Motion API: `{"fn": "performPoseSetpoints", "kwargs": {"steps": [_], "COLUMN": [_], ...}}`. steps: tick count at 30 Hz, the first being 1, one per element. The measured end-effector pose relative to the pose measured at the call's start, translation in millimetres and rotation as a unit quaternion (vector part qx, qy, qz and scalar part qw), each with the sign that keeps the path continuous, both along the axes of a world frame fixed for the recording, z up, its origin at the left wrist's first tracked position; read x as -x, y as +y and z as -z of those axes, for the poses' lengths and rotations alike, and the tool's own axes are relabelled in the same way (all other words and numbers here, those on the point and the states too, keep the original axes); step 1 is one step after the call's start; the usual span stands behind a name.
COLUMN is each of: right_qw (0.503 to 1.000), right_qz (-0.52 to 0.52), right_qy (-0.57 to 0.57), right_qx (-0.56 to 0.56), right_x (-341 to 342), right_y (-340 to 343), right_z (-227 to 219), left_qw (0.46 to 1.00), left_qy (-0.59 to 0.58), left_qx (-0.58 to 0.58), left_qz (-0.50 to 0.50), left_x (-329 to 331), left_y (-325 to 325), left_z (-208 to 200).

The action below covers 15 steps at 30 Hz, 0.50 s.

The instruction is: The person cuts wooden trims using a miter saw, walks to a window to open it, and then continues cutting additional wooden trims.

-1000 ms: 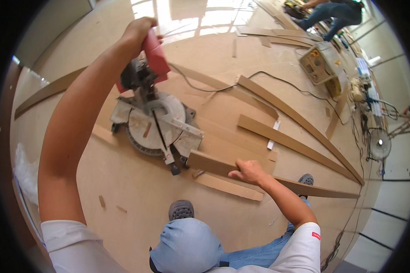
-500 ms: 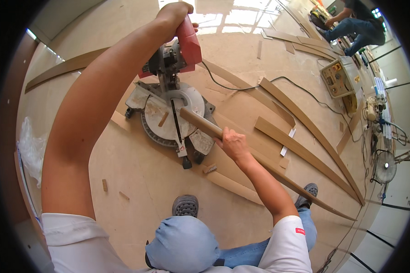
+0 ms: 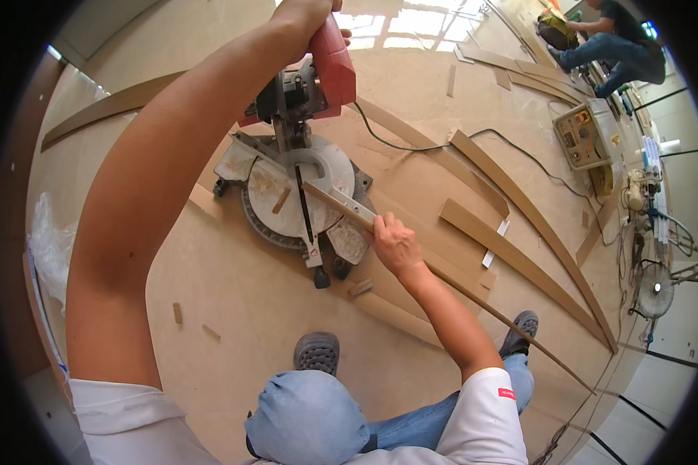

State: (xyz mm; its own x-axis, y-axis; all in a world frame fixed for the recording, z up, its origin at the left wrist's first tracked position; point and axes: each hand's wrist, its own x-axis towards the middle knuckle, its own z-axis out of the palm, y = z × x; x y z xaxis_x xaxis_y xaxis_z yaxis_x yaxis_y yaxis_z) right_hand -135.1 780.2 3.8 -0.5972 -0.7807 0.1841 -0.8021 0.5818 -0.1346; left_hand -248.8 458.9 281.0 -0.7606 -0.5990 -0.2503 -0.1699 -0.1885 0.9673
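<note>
A brown strip (image 3: 337,205) reaches over a miter saw (image 3: 291,128), left of centre in the frame.
The left hand (image 3: 306,17), at the top edge, is wrapped around the saw's red handle (image 3: 331,58); the right hand (image 3: 396,243), mid-frame, grasps the strip, which slants from the saw's round table (image 3: 264,209) toward the lower right. Brown boards (image 3: 520,266) lie right of centre.

A: Can you see all of the bare left hand (image 3: 310,18)?
B: No — the top edge cuts it, and the shiny red saw handle (image 3: 334,66) hides some fingers.
A: And the long, thin brown board (image 3: 341,207)?
B: The bare right hand (image 3: 395,243) covers a bit.
A: The far worker in blue jeans (image 3: 614,60)?
B: Head cut off — and the yellow-and-black thing (image 3: 554,32) there is too small to tell.
</note>
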Motion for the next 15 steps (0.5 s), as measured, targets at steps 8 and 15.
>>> {"fn": "performPoseSetpoints", "kwargs": {"steps": [8, 15], "right_qw": [0.996, 0.997], "right_qz": [0.026, -0.002], "right_qy": [-0.080, -0.078], "right_qx": [0.015, -0.016], "right_x": [3.2, 8.8], "right_y": [-20.1, -34.0], "right_z": [-16.7, -13.7], "left_qw": [0.991, 0.999], "left_qy": [0.036, -0.016], "left_qx": [-0.006, -0.006], "left_qz": [0.126, 0.034], "left_x": [16.5, -11.4], "left_y": [-29.9, -4.7], "left_z": [29.7, -2.2]}}
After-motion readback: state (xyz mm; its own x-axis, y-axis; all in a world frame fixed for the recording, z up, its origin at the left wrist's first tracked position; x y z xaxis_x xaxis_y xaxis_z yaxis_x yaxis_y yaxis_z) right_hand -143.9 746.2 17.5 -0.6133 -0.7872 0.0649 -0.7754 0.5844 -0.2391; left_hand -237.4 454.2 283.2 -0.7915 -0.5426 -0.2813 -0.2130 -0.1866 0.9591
